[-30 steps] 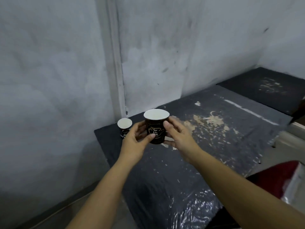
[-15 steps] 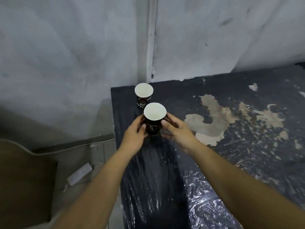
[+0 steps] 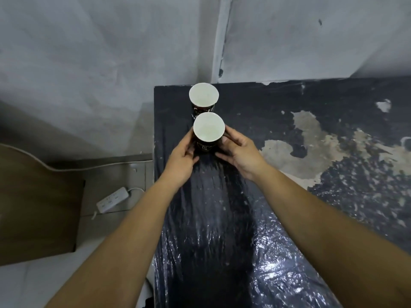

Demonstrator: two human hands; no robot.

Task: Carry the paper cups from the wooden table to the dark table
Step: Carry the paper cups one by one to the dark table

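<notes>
Two hands, left (image 3: 181,160), right (image 3: 241,155), grip upright cup (image 3: 208,134), mouth up

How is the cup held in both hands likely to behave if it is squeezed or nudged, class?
The held cup looks empty inside, so probably very light and easy to knock over. Its thin paper wall would likely dent under firm fingers. It is wider at the rim than the base, so it may tip readily on the wrinkled table cover.

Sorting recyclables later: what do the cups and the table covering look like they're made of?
Held cup and far cup: likely paper, matte white inside, dark printed outside. Dark table covering: seemingly thin plastic film, glossy, wrinkled, flaking off a tan underlayer.
</notes>
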